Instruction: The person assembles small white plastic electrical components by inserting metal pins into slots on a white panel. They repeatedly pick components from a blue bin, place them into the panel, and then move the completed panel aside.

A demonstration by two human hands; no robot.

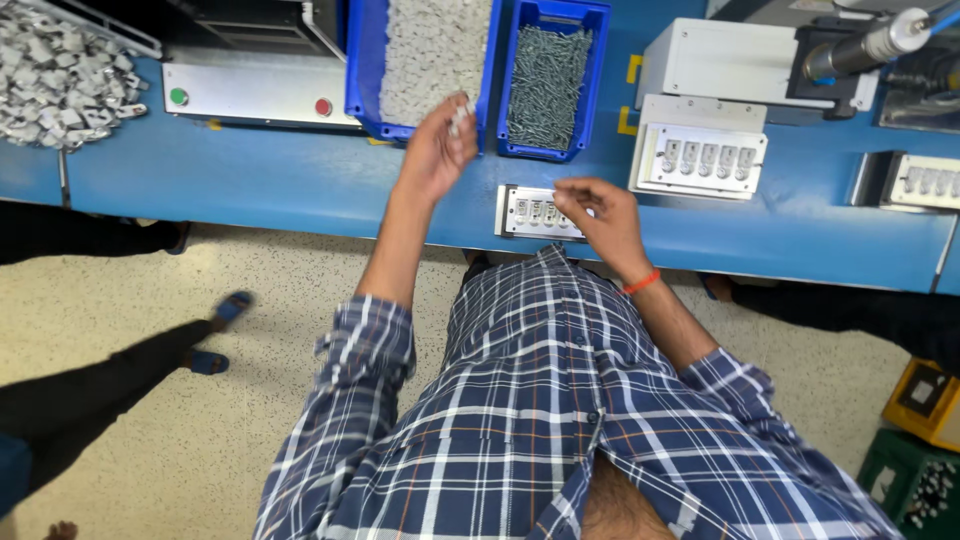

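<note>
My left hand [436,150] is raised over the blue bench, its fingertips pinched on a few small white plastic parts [461,114] beside a blue bin of the same white parts [432,55]. My right hand [598,215] rests on a small metal fixture [528,212] holding a row of white pieces, its fingers curled over the right end. What the fingers hold, if anything, is hidden. A second blue bin [548,80] full of grey screws stands just behind the fixture.
A white fixture block [700,158] with a row of slots sits to the right, another [925,181] at the far right. A pile of grey metal parts [60,80] lies at far left. A panel with green and red buttons [250,95] stands behind. Another person's leg [120,375] is at left.
</note>
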